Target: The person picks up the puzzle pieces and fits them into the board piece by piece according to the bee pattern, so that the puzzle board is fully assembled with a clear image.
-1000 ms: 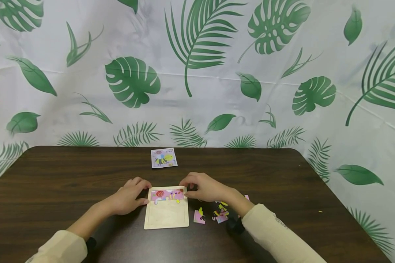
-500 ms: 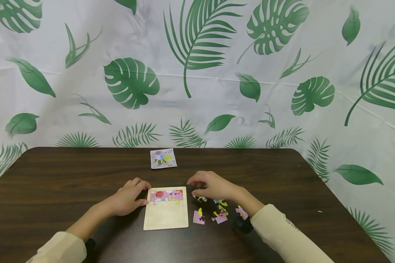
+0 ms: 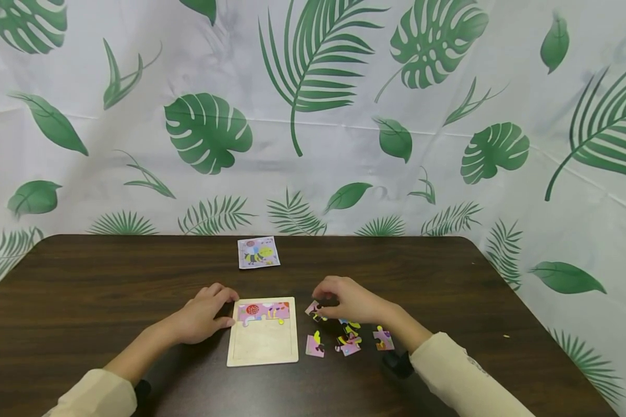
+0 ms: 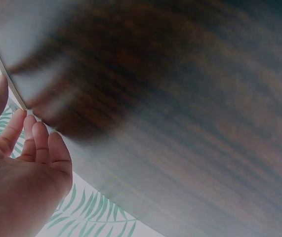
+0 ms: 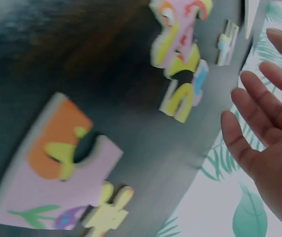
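Puzzle tray [image 3: 262, 346]: square, pale wood, raised rim; we found it flat on the dark wood-grain table [image 3: 135, 260], between the two hands. Upper part filled by a row of joined pieces [image 3: 264, 311], pink, with a dotted red disc at left and yellow-tipped stripes toward the right; lower part bare.

Left hand [image 3: 203, 313]: thumb and forefinger set wide apart at the tray's left edge, nothing pinched.

Right hand [image 3: 355, 301]: fingers parted over a pink-and-black piece [image 3: 313, 308]; we saw a gap in the grip and nothing held.

Loose pieces, right of the tray: we listed a pink one with yellow and black [image 3: 314, 346]; a jumbled cluster, pink, yellow and black [image 3: 350, 341]; and a thick corner piece [image 5: 47, 192], pink and orange, with green leaf, purple oval and yellow tab.

Picture card [image 3: 258, 252]: striped bee, beyond the tray.
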Demonstrator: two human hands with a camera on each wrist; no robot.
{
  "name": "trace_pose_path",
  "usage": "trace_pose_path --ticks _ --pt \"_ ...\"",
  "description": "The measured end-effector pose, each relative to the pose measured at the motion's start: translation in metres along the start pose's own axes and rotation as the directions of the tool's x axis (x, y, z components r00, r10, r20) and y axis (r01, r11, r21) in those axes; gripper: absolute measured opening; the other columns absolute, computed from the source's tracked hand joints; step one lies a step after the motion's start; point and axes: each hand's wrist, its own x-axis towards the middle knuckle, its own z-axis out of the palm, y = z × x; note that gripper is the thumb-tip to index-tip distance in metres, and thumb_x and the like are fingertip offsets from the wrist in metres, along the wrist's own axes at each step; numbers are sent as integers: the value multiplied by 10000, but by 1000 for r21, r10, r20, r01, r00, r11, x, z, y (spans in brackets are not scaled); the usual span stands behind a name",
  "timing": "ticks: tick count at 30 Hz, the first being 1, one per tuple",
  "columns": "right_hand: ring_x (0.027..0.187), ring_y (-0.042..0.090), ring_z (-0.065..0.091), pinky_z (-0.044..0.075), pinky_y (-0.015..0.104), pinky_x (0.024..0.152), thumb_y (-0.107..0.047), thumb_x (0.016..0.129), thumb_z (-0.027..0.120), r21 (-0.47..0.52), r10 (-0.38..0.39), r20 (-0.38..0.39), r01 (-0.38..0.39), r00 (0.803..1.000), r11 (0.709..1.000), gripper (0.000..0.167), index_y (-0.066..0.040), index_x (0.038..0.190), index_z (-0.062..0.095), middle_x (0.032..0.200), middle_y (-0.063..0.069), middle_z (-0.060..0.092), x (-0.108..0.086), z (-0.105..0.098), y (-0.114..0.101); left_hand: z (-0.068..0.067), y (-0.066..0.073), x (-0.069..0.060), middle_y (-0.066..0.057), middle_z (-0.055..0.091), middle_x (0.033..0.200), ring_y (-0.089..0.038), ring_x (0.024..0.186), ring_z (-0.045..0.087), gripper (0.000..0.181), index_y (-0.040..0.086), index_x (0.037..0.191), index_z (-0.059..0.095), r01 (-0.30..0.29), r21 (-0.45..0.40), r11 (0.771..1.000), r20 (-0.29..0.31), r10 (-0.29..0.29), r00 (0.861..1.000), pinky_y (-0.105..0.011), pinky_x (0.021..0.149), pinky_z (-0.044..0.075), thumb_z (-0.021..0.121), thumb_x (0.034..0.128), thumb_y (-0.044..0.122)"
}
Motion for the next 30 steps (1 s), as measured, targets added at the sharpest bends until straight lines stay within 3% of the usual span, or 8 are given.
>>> trace_pose_path --ticks 16,30 --pt "891 168 471 375 396 791 -276 788 718 -81 61 -58 -65 996 995 276 -85 968 633 935 -5 537 -11 18 7 2 -3 1 -81 486 1053 -325 1017 449 309 64 1086 529 -14 8 1000 -12 14 1000 -528 832 365 668 828 163" --pt "870 168 450 342 374 756 -263 783 722 -137 77 -79 -87 994 987 208 -105 884 630 882 -22 511 -10 19 3 3 -5 1 -75 484 1057 -315 1015 448 311 70 1094 527 -16 6 1000 -17 16 1000 -521 821 369 664 833 170"
